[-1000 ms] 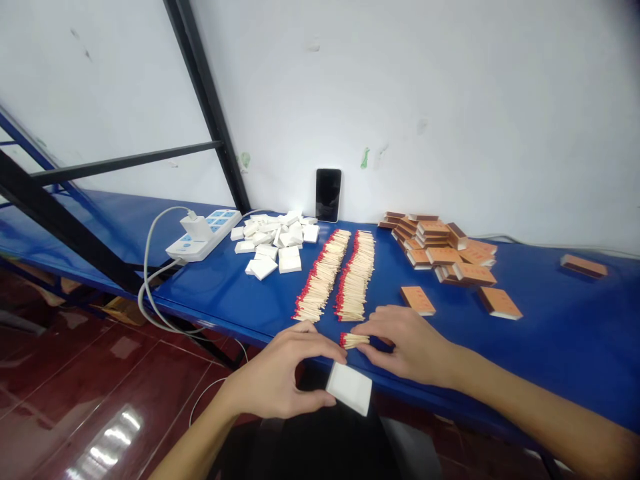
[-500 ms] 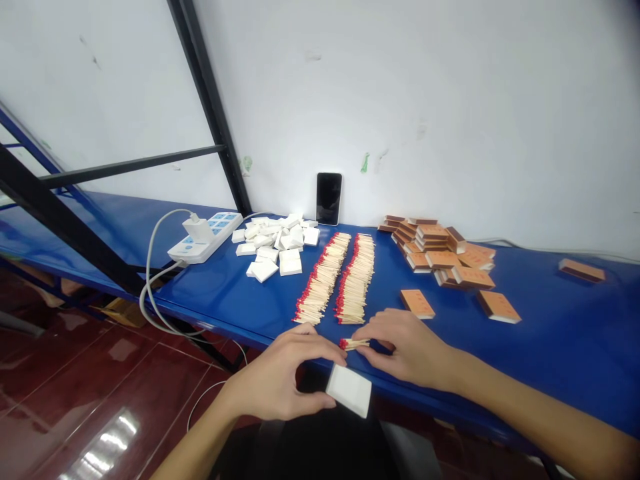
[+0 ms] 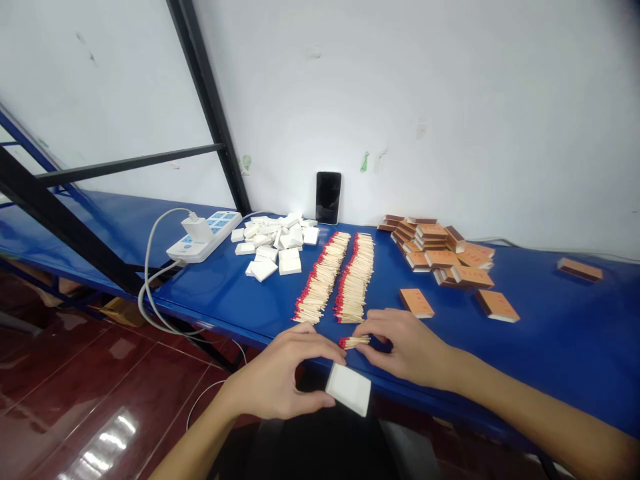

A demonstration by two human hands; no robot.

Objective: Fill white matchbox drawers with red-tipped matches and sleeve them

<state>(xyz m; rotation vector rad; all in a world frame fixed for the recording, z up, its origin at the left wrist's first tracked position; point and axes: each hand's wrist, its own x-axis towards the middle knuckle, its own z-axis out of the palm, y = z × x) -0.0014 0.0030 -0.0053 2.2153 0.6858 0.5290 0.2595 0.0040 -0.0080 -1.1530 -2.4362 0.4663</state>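
My left hand [image 3: 283,373] is closed on a white inner matchbox tray [image 3: 349,388], held at the near edge of the blue table [image 3: 550,333]. My right hand [image 3: 405,343] pinches a small bundle of red-tipped matches [image 3: 354,342] lying on the table just above the tray. Directly beyond the hands lie two long rows of matches [image 3: 340,275], red heads pointing left.
A heap of white inner trays [image 3: 275,243] sits at the back left, next to a power strip [image 3: 203,235] with cables hanging off the edge. Orange matchbox sleeves [image 3: 440,250] are piled at the back right, with loose ones [image 3: 497,305] nearer. A dark phone [image 3: 329,197] leans on the wall.
Both hands stay almost still; the right hand's fingers have shifted slightly on the small match bundle. The view has moved a little.
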